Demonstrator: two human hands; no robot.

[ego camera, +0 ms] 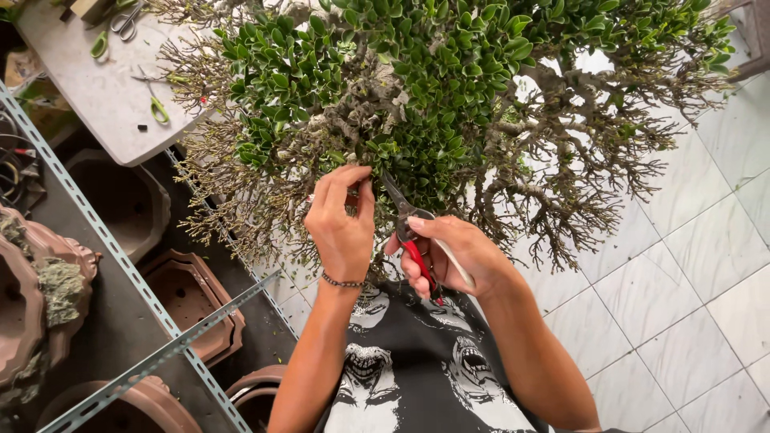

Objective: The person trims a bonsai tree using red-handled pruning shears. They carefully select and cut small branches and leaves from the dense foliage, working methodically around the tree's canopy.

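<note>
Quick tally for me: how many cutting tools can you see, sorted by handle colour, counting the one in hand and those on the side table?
Red-handled shears, held in the right hand: 1
Green-handled scissors, on the grey table: 2
Total: 3
The left hand holds no tool; it pinches a twig of the bonsai.

A bonsai workshop or plant nursery. A small, densely branched tree with glossy green leaves point(417, 72) fills the view above a pale marble-tiled floor point(690, 265). Brown clay bonsai pots point(192, 301) sit on grey perforated metal shelving point(104, 240). Green-handled scissors point(152, 96) lie on a grey stone-like tabletop point(80, 88).
</note>
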